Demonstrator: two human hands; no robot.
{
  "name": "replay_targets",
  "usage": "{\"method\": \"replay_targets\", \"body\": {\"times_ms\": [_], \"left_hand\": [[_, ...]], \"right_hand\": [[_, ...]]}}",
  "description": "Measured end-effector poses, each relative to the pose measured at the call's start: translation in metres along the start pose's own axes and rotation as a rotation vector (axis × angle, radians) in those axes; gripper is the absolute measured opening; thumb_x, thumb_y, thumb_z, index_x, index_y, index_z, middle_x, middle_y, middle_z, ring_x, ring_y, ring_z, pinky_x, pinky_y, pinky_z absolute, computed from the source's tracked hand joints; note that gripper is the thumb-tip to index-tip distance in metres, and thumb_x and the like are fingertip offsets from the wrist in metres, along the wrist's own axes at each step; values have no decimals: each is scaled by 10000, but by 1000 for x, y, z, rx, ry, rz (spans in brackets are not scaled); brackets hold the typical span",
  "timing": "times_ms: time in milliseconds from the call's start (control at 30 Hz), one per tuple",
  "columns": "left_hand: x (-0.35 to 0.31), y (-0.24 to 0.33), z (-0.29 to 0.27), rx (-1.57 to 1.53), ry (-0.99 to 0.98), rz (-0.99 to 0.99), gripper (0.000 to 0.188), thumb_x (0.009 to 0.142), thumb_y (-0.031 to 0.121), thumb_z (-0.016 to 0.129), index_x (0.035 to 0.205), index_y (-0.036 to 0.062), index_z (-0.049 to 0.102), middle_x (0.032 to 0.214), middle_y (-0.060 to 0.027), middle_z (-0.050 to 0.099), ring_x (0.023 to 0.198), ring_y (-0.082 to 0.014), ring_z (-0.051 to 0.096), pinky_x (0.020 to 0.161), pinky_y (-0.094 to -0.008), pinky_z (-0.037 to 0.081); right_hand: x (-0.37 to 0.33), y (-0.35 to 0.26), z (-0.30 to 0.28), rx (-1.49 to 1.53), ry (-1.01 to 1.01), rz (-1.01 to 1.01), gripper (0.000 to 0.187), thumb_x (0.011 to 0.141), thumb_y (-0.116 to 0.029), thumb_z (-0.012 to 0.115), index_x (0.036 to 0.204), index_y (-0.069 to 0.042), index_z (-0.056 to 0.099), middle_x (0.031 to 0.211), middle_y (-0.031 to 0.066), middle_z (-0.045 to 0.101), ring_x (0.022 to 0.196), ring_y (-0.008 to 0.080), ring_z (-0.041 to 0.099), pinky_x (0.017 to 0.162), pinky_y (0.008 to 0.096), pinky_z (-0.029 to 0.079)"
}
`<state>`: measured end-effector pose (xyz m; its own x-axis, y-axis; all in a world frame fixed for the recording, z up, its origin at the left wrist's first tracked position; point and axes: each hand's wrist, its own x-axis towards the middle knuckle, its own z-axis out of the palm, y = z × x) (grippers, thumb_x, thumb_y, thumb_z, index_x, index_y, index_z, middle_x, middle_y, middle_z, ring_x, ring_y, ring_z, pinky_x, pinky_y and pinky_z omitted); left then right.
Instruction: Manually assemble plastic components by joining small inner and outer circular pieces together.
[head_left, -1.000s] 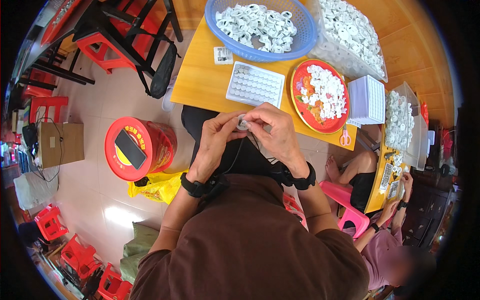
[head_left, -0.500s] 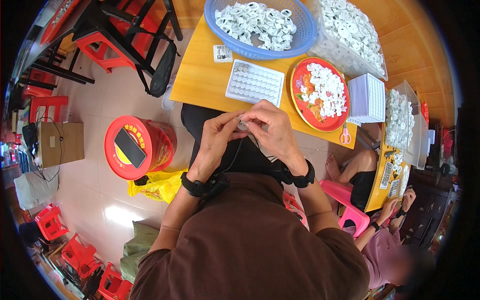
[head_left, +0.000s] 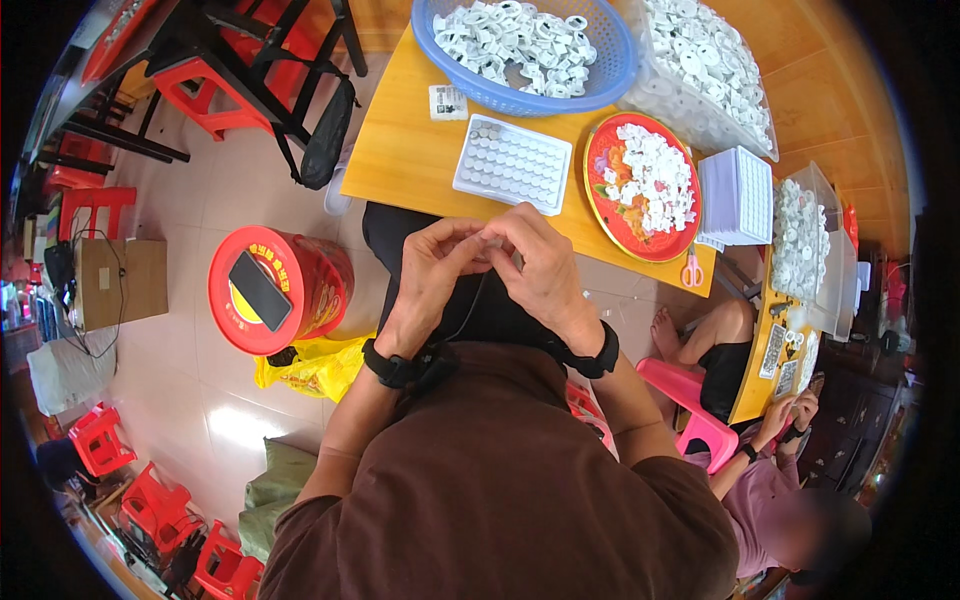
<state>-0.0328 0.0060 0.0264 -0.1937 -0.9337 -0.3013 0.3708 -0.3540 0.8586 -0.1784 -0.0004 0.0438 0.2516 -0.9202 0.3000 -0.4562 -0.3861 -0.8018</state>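
Observation:
Both hands meet above my lap, just off the near edge of the yellow table (head_left: 395,165). Between the fingertips of my left hand (head_left: 430,275) and my right hand (head_left: 545,270) is a small round whitish piece (head_left: 490,246), mostly covered by the fingers. Both hands are closed in a pinch around it. Beyond them on the table lies a white tray (head_left: 500,203) with rows of round white pieces. To its right a red floral plate (head_left: 601,222) bears a heap of small white parts.
At the back stand a blue basket (head_left: 510,98) and a clear bin (head_left: 655,108), both full of white parts. Stacked white trays (head_left: 735,195) and pink-handled scissors (head_left: 692,270) lie right. A red bucket (head_left: 325,285) with a phone (head_left: 260,290) stands left. A co-worker (head_left: 745,500) sits right.
My right fingers have shifted and curled further over the round piece, hiding more of it. The hands stay in nearly the same place.

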Motion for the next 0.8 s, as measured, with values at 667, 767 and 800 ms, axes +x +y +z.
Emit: {"method": "replay_targets", "body": {"times_ms": [667,767,800], "left_hand": [[-1,-4,6,98,55,132,134,818,33,615,928,-44,618,946,-73,538,773,-146,625,670,-237,542],[-2,-3,7,128,71,151,120,813,31,619,909,-41,623,927,-64,527,774,-145,625,658,-235,542],[-2,-3,7,154,82,168,112,812,29,619,900,-40,625,913,-58,520,772,-145,625,651,-236,542]], "right_hand": [[-6,12,3,740,27,575,67,769,-33,612,823,-24,573,698,-6,576,576,26,503,473,167,381],[-5,10,5,730,44,616,57,757,-19,599,802,-23,565,693,-5,573,570,26,497,483,170,385],[-6,10,6,738,51,614,58,749,-8,596,793,-20,560,689,-4,571,570,27,497,487,171,386]]}}
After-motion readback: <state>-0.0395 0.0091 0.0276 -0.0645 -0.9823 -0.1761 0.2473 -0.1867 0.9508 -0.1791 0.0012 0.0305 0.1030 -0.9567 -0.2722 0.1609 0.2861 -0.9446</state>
